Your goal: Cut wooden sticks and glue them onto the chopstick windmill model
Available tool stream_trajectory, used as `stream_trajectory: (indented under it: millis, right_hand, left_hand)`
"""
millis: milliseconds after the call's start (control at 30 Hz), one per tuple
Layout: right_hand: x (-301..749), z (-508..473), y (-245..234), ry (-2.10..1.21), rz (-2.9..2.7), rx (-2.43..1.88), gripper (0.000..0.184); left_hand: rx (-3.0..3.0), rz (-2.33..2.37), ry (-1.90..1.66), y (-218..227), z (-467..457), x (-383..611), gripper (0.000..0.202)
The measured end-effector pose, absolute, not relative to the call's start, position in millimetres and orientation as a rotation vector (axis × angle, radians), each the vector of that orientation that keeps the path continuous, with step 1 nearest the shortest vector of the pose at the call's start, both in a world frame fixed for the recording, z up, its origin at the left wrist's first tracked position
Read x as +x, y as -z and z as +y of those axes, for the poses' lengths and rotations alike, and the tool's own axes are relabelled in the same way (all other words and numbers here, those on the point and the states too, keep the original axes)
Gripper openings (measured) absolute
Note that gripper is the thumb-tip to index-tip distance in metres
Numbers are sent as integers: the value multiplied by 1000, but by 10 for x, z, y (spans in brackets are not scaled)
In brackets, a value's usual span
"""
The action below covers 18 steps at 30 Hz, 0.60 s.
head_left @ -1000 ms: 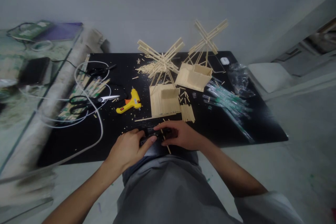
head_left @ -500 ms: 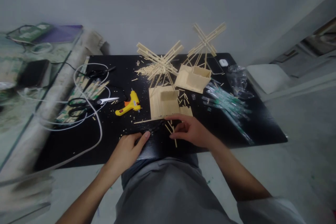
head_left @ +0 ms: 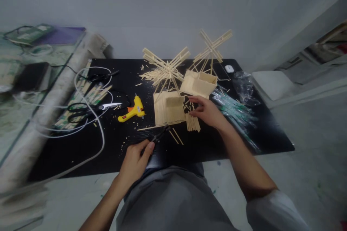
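Evidently, our left hand [head_left: 135,159] gripped cutters [head_left: 159,137] while our open right hand [head_left: 207,112], hovering at the loose sticks [head_left: 193,123], risked scattering them.

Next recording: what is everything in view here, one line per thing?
table: one, black, centre, strewn with stick scraps
stick windmill: one, pale wood, far middle, above a flat stick base
second stick windmill: one, pale wood, beside the first, on a box-like base
glue gun: one, yellow, beside the flat base
scissors: one, black handles, among the cable loops
cable: one, white, looped over one end of the table
plastic wrappers: several, clear with green, other end
cut-stick bundle: one, pale wood, by the flat base
dark hand tool: one, near edge
left hand: grips the tool
right hand: open, fingertips at the bundle, contact unclear
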State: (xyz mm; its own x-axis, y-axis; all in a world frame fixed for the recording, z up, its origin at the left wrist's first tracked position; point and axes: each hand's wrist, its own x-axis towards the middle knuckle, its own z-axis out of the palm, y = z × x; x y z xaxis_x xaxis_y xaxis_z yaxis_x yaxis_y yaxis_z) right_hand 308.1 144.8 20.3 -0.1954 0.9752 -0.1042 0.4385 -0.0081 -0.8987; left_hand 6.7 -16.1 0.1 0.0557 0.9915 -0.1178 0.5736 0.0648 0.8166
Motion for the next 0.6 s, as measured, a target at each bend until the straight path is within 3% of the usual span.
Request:
stream_trajectory:
  millis: [200, 600]
  right_hand:
    - [3073, 1328, -130, -1066, -1746, -1531, 29]
    - [3014, 1249, -58, -825, -1910, -1591, 23]
  left_hand:
    - [1641, 1582, -672, -18, -152, 85, 57]
    - [1596, 1568, -708, -6, -110, 39, 62]
